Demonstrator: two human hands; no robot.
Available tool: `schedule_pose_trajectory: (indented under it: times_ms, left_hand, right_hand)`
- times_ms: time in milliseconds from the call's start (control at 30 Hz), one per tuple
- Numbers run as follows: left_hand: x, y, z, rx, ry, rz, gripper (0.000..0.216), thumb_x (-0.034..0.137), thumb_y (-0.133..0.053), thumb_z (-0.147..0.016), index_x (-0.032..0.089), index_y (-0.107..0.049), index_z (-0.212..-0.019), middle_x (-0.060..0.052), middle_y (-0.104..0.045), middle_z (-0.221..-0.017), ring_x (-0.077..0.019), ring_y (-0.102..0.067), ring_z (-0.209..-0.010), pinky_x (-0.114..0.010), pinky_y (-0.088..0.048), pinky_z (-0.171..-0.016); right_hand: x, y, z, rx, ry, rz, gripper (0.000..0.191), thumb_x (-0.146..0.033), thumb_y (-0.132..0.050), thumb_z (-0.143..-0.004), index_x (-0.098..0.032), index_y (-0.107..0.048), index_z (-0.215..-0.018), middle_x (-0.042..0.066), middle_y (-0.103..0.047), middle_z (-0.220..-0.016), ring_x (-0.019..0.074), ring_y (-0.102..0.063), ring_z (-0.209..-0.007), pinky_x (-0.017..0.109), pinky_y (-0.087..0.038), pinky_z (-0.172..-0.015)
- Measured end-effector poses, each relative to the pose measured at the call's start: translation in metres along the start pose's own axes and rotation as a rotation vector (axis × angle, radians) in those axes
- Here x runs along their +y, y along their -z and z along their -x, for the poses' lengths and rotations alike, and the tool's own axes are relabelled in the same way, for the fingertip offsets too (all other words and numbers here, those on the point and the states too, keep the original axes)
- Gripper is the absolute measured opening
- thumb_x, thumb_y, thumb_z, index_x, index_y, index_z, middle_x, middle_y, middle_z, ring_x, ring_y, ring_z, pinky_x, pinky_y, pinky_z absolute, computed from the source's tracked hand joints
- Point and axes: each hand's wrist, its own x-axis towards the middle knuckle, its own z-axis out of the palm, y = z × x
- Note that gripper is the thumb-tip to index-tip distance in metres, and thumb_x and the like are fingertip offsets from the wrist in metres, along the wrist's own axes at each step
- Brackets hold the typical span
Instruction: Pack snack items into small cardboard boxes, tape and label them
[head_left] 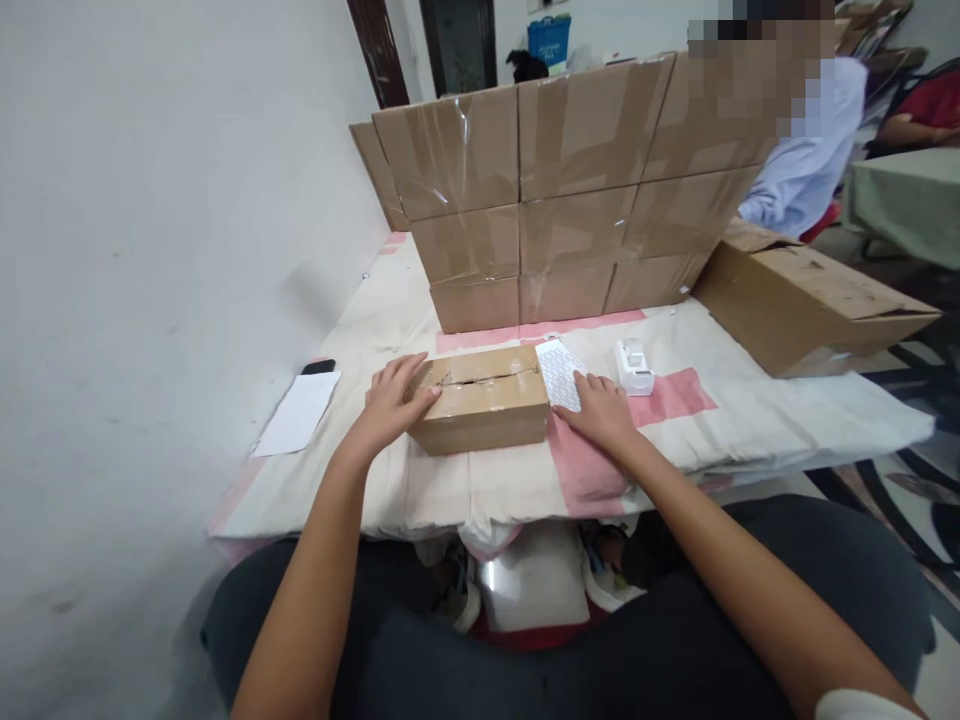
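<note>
Small box (484, 397): matt brown cardboard, its top seam taped and rough-torn; stacked boxes (570, 190) far behind: the same cardboard under glossy clear tape. Table cover (750, 415): matt cream cloth with pink patches. Sheet (298, 413) at left: smooth white paper; dispenser (632, 366) at right: white plastic.

Small brown cardboard box (480, 398) — flaps shut, seam on top — lies flat on the cloth (750, 420), white sheet (559, 372) beside.
</note>
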Motion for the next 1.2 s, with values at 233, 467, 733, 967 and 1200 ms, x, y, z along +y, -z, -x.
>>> schedule_pose_trajectory:
  times_ms: [233,467,733,967,1200]
  left_hand:
    - [-0.045,-0.024,0.021,0.181,0.025,0.197,0.057,0.053,-0.053,-0.09,0.025,-0.049,-0.141,-0.012,-0.053,-0.146,-0.0267,-0.059,-0.126,-0.04,-0.051,-0.103]
    - [-0.02,-0.045,0.045,0.539,-0.122,0.137,0.028,0.034,-0.058,-0.089,0.023,-0.055,-0.114,-0.007,-0.059,-0.122,-0.021,-0.057,-0.118,-0.036,-0.045,-0.102]
    - [0.035,-0.08,0.092,0.19,-0.659,-0.018,0.016,0.019,-0.063,-0.086,0.024,-0.057,-0.101,0.0,-0.06,-0.085,-0.0157,-0.059,-0.078,-0.031,-0.048,-0.076]
    - [0.038,-0.124,0.126,-0.396,0.035,0.447,0.055,0.072,-0.054,-0.088,0.021,-0.069,-0.098,-0.007,-0.072,-0.088,-0.0215,-0.066,-0.08,-0.036,-0.055,-0.078]
    - [0.033,-0.121,0.135,-0.447,0.191,0.652,0.055,0.064,-0.06,-0.089,0.022,-0.068,-0.124,-0.011,-0.074,-0.117,-0.0291,-0.064,-0.122,-0.049,-0.046,-0.115]
  right_hand:
    - [0.015,0.008,0.005,0.201,0.083,-0.317,0.051,-0.026,-0.06,-0.087,-0.005,-0.058,-0.133,0.021,-0.065,-0.124,0.0341,-0.059,-0.117,0.045,-0.048,-0.102]
    - [0.022,0.019,0.033,0.403,0.273,-0.387,0.022,-0.015,-0.051,-0.092,-0.017,-0.067,-0.106,0.01,-0.071,-0.105,0.0253,-0.065,-0.102,0.041,-0.052,-0.093]
    - [0.016,0.03,0.071,0.72,0.696,-0.506,0.027,-0.009,-0.059,-0.089,-0.025,-0.071,-0.107,0.009,-0.071,-0.101,0.023,-0.066,-0.095,0.042,-0.058,-0.081]
    - [-0.015,0.024,0.108,0.625,0.971,-0.439,0.024,-0.015,-0.065,-0.091,-0.03,-0.073,-0.107,0.005,-0.075,-0.101,0.0228,-0.068,-0.099,0.036,-0.058,-0.07]
    - [-0.023,0.023,0.103,0.626,0.96,-0.453,0.027,-0.018,-0.069,-0.088,-0.025,-0.07,-0.114,0.01,-0.069,-0.11,0.0241,-0.059,-0.102,0.039,-0.055,-0.08]
